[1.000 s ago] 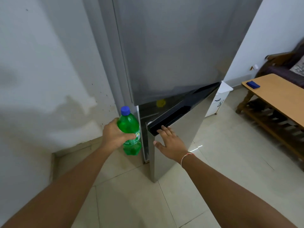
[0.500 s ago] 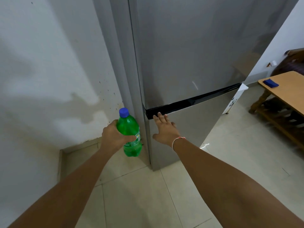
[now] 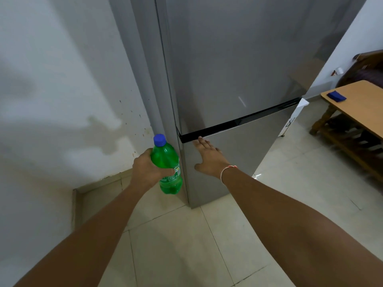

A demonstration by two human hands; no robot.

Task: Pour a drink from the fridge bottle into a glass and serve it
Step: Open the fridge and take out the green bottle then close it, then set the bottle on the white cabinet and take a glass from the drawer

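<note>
On the left, the stained white wall [image 3: 62, 90] is filling the view. The left hand [image 3: 148, 169] is gripping a green bottle [image 3: 166, 165], fingers curling round its middle, holding it upright in the air above the tiled floor [image 3: 176, 235], just beside the fridge's left edge. The bottle is showing a blue cap [image 3: 159, 139], clear green plastic and a label low on its side. The right hand [image 3: 209, 160] is pressing flat, fingers straight, against the lower door of the grey fridge [image 3: 238, 69], fingertips at the black band. Far right, a wooden worktop [image 3: 360, 108] is carrying a blue cloth [image 3: 336, 96].
</note>
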